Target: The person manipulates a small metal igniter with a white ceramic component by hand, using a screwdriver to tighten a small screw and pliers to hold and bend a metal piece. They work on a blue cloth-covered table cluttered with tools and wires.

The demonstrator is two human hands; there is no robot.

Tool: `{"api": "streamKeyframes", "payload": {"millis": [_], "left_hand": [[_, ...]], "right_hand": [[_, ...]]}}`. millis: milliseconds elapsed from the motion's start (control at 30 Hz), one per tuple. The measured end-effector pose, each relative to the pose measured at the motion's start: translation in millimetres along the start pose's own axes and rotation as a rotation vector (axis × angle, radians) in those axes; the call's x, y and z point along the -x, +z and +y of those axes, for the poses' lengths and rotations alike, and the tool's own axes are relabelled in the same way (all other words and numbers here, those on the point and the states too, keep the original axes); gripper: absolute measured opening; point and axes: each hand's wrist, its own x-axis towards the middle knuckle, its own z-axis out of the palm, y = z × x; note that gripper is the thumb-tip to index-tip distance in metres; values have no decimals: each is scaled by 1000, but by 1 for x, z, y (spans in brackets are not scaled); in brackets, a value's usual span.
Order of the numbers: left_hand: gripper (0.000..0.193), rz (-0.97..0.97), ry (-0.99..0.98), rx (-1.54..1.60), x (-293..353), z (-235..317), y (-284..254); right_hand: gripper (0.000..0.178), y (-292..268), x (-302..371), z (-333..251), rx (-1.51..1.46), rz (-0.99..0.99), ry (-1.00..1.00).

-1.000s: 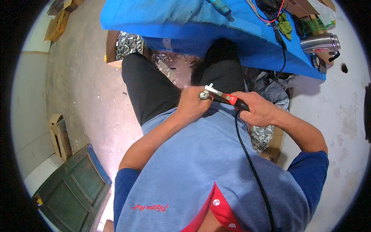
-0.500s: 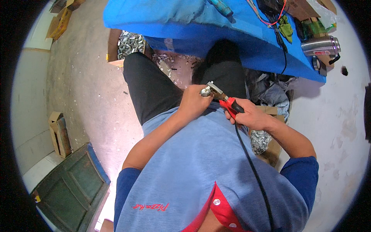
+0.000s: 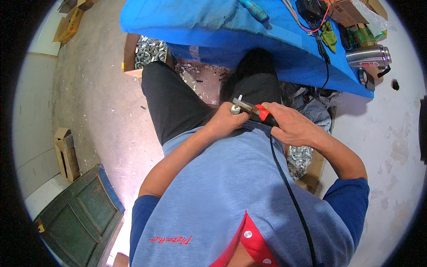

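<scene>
Above my lap, my left hand (image 3: 227,120) is closed around a small silver metal cylinder (image 3: 235,109), whose end shows past the fingers. My right hand (image 3: 291,126) is wrapped round a pair of red-handled pliers (image 3: 262,112), with most of the handles hidden under its fingers. The steel jaws meet the top of the cylinder, close to my left fingers. A thin, bright sliver of metal (image 3: 240,97) sticks up beside the jaws. From below my right hand a black cord (image 3: 288,189) runs down over my shirt.
Ahead is a table with a blue cover (image 3: 191,20), bearing a steel flask (image 3: 369,56), a green cloth (image 3: 328,36) and a teal tool (image 3: 254,10). A carton (image 3: 130,51) of metal cylinders stands beside my left knee. Silver pieces (image 3: 300,161) lie in a box under my right forearm.
My right hand has turned over the pliers, covering more of the handles. The jaws and the cylinder have tilted slightly, and the thin sliver now stands up more.
</scene>
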Motion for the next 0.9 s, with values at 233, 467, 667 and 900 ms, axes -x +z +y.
{"api": "streamKeyframes", "payload": {"millis": [233,467,667,900], "left_hand": [[21,48,121,-15,1,3,3],[25,19,-9,64,3,12,1],[24,46,43,10,5,8,0],[13,-56,62,-90,10,6,-4]], "right_hand": [[54,-2,1,-2,11,-3,-31],[55,3,1,3,-19,4,-34],[53,6,2,1,-62,18,-30],[46,3,3,8,-316,-176,5]]}}
